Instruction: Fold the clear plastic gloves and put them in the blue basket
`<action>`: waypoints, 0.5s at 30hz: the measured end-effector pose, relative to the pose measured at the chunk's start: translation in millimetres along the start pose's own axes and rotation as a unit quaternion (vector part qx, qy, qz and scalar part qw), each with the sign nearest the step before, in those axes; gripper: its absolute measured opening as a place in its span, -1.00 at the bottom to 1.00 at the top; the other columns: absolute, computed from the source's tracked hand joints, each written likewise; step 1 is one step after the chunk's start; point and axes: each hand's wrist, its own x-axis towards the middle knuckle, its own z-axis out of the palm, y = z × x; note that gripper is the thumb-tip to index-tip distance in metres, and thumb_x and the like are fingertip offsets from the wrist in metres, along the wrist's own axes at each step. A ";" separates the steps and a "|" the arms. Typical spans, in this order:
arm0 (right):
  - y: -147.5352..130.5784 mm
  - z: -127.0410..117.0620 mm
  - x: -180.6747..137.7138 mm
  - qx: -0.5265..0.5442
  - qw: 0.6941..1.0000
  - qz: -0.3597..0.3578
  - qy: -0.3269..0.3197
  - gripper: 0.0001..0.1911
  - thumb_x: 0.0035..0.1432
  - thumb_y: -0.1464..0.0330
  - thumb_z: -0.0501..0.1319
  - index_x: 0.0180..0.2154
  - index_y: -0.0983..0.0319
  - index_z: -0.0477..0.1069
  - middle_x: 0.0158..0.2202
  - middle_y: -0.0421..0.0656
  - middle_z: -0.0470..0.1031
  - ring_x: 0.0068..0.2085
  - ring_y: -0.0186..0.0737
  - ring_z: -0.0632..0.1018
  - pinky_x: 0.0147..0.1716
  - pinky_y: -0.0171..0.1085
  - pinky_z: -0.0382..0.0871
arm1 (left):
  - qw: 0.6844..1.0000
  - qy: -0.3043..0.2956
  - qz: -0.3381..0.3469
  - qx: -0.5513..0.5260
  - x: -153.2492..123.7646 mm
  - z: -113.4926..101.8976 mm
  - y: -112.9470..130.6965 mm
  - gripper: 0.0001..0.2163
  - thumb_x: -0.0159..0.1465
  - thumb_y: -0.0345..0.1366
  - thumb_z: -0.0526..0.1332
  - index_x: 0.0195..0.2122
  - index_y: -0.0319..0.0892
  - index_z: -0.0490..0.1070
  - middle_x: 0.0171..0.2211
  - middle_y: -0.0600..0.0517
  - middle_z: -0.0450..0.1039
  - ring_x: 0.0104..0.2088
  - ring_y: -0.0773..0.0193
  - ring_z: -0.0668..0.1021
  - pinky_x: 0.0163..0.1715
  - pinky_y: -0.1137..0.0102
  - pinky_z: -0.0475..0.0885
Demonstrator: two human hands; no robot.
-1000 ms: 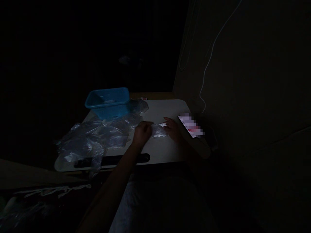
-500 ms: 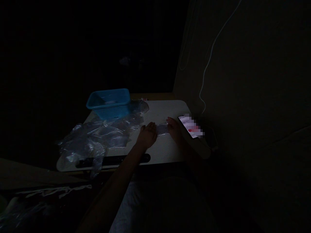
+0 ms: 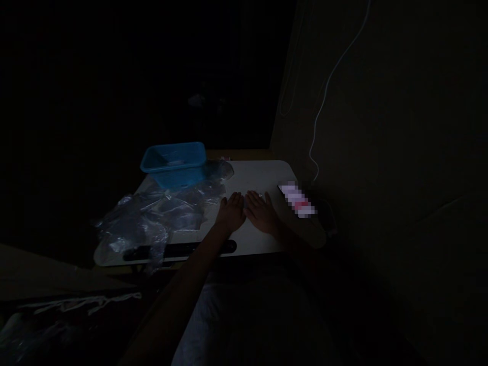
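Note:
My left hand (image 3: 231, 212) lies flat on the white table (image 3: 259, 173), its fingers stretched forward. Beside it my right hand (image 3: 261, 212) is also flat, thumb spread, its fingertips close to the left hand. Under and between the hands is a small clear plastic bag, mostly covered by them; only a faint shiny edge shows beyond the right fingers. To the left of my hands a pile of crumpled clear plastic bags (image 3: 175, 211) spreads over the table. The scene is dim, so fine detail is lost.
A blue plastic basket (image 3: 173, 175) stands at the back left among the bags. A lit phone (image 3: 297, 199) lies on the right side. A dark slot (image 3: 179, 249) runs along the table's front edge. A white cable (image 3: 315, 122) hangs down the wall at right.
My right hand has moved left, from the right end of the small plastic bag to over it, next to my left hand. The left hand stays almost in place.

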 end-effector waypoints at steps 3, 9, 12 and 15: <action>1.9 2.1 0.8 -0.012 1.000 0.003 -0.023 -0.47 0.28 0.20 -0.26 0.15 0.30 0.12 0.22 -0.01 0.09 0.24 -0.12 0.09 0.16 0.11 -0.20 | 1.000 -0.011 -0.004 0.001 0.7 -0.1 0.2 -0.52 0.24 -0.29 -0.13 0.17 -0.36 0.08 0.22 -0.18 0.02 0.22 0.09 0.10 0.10 0.08 0.08; 1.0 0.1 0.6 -0.005 0.999 0.005 -0.038 -0.45 0.28 0.19 -0.28 0.15 0.31 0.12 0.22 -0.01 0.07 0.23 -0.12 0.10 0.16 0.10 -0.21 | 1.000 -0.006 -0.008 0.002 1.4 1.1 0.2 -0.52 0.24 -0.28 -0.14 0.18 -0.35 0.08 0.22 -0.17 0.03 0.21 0.11 0.12 0.10 0.10 0.07; 0.6 -0.4 0.4 0.004 0.999 0.007 -0.040 -0.45 0.28 0.20 -0.28 0.15 0.32 0.12 0.21 0.00 0.09 0.23 -0.12 0.11 0.16 0.12 -0.19 | 1.000 -0.003 -0.007 0.000 1.4 2.3 0.1 -0.52 0.24 -0.28 -0.14 0.17 -0.33 0.09 0.22 -0.17 0.04 0.21 0.11 0.12 0.10 0.11 0.07; 0.7 0.1 0.2 0.010 0.999 0.011 -0.044 -0.45 0.28 0.19 -0.28 0.15 0.32 0.12 0.22 0.00 0.08 0.23 -0.11 0.11 0.15 0.14 -0.19 | 1.000 0.001 -0.006 -0.001 1.6 3.6 0.0 -0.52 0.24 -0.28 -0.13 0.17 -0.35 0.09 0.22 -0.18 0.04 0.21 0.09 0.12 0.10 0.09 0.07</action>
